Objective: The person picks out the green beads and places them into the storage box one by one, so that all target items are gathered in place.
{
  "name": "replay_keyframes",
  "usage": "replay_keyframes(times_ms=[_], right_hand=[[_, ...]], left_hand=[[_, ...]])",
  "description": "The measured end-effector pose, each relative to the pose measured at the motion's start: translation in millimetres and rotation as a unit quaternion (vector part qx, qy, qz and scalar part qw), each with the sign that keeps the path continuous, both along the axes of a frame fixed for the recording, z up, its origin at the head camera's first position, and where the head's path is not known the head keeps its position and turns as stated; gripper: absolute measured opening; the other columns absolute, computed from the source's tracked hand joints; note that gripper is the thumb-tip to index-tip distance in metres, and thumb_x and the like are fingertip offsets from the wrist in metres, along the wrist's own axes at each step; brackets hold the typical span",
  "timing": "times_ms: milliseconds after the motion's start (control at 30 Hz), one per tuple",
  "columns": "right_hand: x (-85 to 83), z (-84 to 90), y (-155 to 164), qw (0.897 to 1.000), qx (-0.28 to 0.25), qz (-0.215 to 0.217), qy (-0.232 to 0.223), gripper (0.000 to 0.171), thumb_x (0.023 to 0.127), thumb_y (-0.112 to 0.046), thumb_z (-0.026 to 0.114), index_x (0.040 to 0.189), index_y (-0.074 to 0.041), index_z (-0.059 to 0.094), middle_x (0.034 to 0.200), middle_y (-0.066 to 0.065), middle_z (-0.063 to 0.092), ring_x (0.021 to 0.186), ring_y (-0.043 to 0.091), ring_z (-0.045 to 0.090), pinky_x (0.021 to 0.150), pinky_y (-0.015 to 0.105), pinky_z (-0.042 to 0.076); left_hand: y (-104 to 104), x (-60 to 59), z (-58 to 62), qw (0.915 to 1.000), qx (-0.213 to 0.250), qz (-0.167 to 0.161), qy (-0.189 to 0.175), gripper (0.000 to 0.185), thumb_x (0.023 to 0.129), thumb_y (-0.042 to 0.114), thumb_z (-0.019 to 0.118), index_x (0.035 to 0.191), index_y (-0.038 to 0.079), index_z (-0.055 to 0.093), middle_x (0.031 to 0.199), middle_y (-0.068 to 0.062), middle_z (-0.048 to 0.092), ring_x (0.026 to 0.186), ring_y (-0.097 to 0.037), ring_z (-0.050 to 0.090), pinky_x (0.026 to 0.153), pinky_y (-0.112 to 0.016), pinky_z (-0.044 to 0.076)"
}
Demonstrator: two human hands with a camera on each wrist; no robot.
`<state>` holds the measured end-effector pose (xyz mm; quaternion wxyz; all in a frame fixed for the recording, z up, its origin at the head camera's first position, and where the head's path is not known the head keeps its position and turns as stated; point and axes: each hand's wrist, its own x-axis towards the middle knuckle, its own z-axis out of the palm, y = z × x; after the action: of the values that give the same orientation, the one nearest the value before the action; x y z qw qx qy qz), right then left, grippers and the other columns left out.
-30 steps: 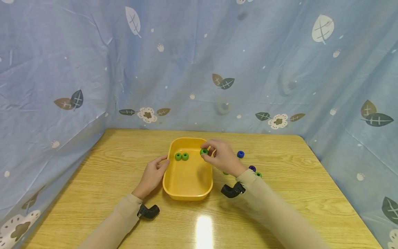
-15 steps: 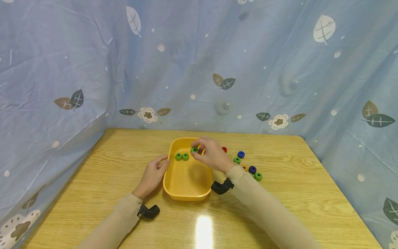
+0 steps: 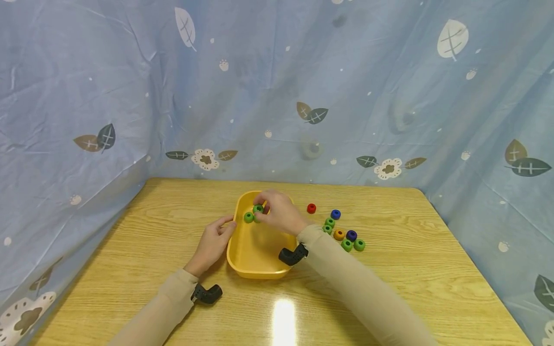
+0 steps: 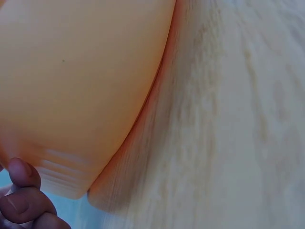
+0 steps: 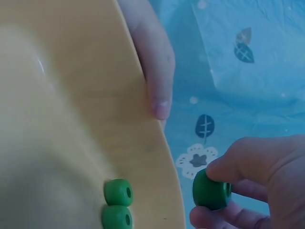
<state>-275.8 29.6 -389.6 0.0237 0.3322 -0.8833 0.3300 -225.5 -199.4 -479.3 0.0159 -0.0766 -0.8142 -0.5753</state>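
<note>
Leftward across the tray since half a second ago, the person's right hand (image 3: 279,211) has carried a glossy green barrel-shaped bead (image 5: 208,192), pinched between thumb and fingers and held above the tray's far left part. Nearest are two beige sleeves (image 3: 169,302), each with a black wrist-mounted device (image 3: 207,294). Their left hand (image 3: 212,245) rests loosely, fingers touching the outer left wall of the smooth yellow rounded-rectangular tray (image 3: 259,250) on the wood-grain desk (image 3: 182,211). Inside, two green beads (image 5: 117,192) sit side by side, touching. Right of the tray lie loose beads: two green ones (image 3: 359,245) nearest, then a purple bead (image 3: 351,235) and an orange bead (image 3: 339,234), two more green ones (image 3: 330,222) close together, a blue bead (image 3: 335,214) and, farthest, a red bead (image 3: 311,208). Behind hangs a light-blue leaf-and-flower-patterned fabric curtain (image 3: 259,86).
</note>
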Motion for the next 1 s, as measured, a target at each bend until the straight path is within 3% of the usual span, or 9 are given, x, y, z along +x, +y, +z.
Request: replay_keyframes(times_ms=[333, 833, 1000], right_hand=[[-14.2, -14.4, -21, 0.998, 0.05, 0.019, -0.018, 0.023, 0.094, -0.007, 0.076, 0.116, -0.001, 0.073, 0.107, 0.009, 0.07, 0.087, 0.017, 0.067, 0.083, 0.031, 0.057], [-24.6, -28.6, -38, 0.992, 0.122, 0.02, -0.04, 0.019, 0.094, -0.013, 0.078, 0.112, -0.008, 0.074, 0.109, 0.008, 0.072, 0.101, 0.022, 0.066, 0.091, 0.036, 0.055], [-26.4, -32.0, -42, 0.989, 0.144, 0.023, -0.039, 0.02, 0.095, -0.014, 0.077, 0.114, -0.008, 0.074, 0.11, 0.007, 0.073, 0.1, 0.02, 0.067, 0.09, 0.034, 0.056]], left_hand=[[4, 3.7, 10.2, 0.9996, -0.005, 0.015, -0.024, 0.047, 0.112, 0.024, 0.051, 0.149, -0.006, 0.051, 0.113, -0.031, 0.074, 0.103, -0.04, 0.074, 0.076, -0.024, 0.056], [1, -0.5, 4.0, 1.0, -0.003, 0.008, 0.0, 0.05, 0.111, 0.035, 0.054, 0.148, 0.002, 0.055, 0.109, -0.023, 0.077, 0.094, -0.029, 0.077, 0.072, -0.025, 0.054], [4, 2.7, 11.4, 0.9998, -0.013, 0.012, -0.012, 0.048, 0.112, 0.028, 0.052, 0.149, -0.003, 0.053, 0.11, -0.027, 0.076, 0.094, -0.033, 0.076, 0.072, -0.024, 0.054]])
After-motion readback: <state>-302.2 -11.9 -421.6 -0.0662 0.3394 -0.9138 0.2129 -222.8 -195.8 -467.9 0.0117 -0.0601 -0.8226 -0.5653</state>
